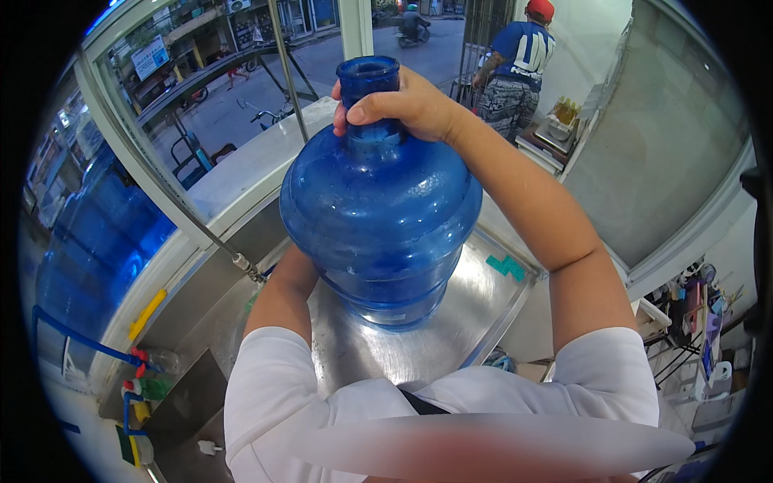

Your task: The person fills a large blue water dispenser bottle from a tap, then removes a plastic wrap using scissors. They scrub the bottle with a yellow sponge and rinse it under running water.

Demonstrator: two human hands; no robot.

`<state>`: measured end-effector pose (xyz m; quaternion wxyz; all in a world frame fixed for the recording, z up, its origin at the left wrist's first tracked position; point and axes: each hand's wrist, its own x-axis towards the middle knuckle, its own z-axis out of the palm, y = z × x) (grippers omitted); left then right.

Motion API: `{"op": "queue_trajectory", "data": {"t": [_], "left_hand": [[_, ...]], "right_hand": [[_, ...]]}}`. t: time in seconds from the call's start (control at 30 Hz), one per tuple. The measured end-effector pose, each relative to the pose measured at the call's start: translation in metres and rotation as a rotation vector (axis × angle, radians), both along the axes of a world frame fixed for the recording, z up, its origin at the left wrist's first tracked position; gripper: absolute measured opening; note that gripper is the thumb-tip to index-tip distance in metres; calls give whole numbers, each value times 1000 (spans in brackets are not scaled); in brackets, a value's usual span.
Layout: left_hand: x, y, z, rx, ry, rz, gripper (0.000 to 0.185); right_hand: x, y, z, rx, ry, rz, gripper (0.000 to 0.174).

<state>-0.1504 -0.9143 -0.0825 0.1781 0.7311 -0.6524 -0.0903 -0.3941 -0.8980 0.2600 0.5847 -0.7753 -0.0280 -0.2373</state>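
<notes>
A large blue plastic water jug [380, 205] stands in front of my chest, its uncapped neck at the top of the view. My right hand [398, 105] is wrapped around that neck, thumb across the near side and fingertips showing on the left. My left forearm reaches behind the jug's left side, and the jug's body hides my left hand. Beneath is a brushed stainless-steel counter [477, 314]; whether the jug's base rests fully on it, I cannot tell.
To the left lies a steel sink [193, 386] with a blue-handled tap pipe, plastic bottles [154, 386] and a sponge [127, 444]. A yellow-handled tool [147, 314] lies on the ledge. Window frames border the counter. Beyond them, a person [516, 66] stands at upper right.
</notes>
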Motion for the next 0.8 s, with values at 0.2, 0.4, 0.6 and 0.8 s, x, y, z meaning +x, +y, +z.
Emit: {"op": "queue_trajectory", "data": {"t": [0.2, 0.4, 0.6, 0.8], "left_hand": [[0, 5, 3, 10, -6, -4, 63], [1, 10, 2, 8, -4, -2, 63], [1, 13, 3, 8, -6, -3, 63], [1, 17, 3, 12, -7, -4, 63]], "right_hand": [[2, 2, 0, 19, -5, 20, 39], [2, 1, 1, 10, -5, 7, 39], [3, 1, 1, 19, -4, 9, 40], [3, 4, 0, 41, -30, 8, 32]]}}
